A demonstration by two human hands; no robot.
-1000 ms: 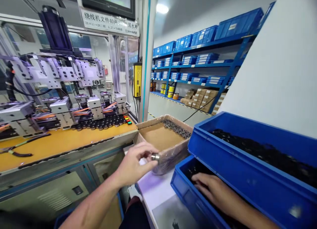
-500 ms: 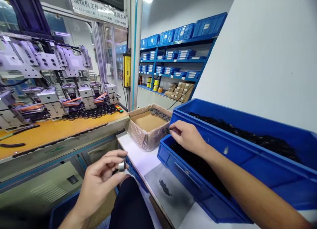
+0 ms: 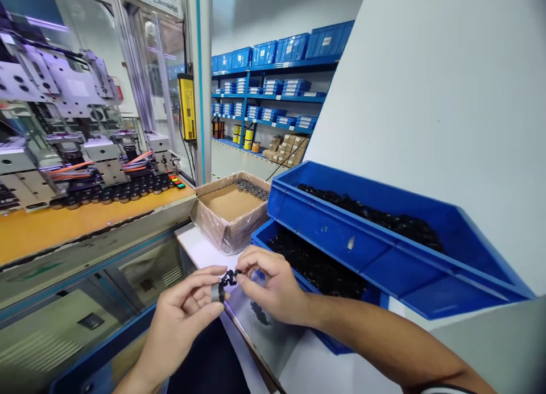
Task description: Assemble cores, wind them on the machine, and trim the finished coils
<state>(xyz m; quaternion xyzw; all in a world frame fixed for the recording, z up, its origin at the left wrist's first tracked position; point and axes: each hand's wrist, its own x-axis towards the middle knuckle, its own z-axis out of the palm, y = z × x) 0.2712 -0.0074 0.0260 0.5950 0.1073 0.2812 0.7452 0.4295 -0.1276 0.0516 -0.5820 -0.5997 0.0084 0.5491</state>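
My left hand (image 3: 187, 309) is closed round a small metal ring (image 3: 216, 292), a short silvery cylinder with a dark inside, held between thumb and fingers. Pinched in my right hand (image 3: 271, 277) is a black plastic piece (image 3: 229, 278) with a wavy, lobed outline. The two parts are side by side; whether they touch I cannot tell. Behind my right hand, a lower blue bin (image 3: 261, 235) holds many black pieces, and an upper blue bin (image 3: 333, 226) with more of them overhangs it.
A plastic-wrapped cardboard box (image 3: 213, 229) with grey rings along its far side stands on the white table (image 3: 187, 240). Left is a machine (image 3: 98, 155) above an orange worktop (image 3: 128, 218) with rows of black round parts. Blue shelves (image 3: 273, 98) stand behind.
My right hand has come from above the lower bin over to my left hand, carrying the black plastic piece. The left hand still holds the ring. The view has turned rightward.
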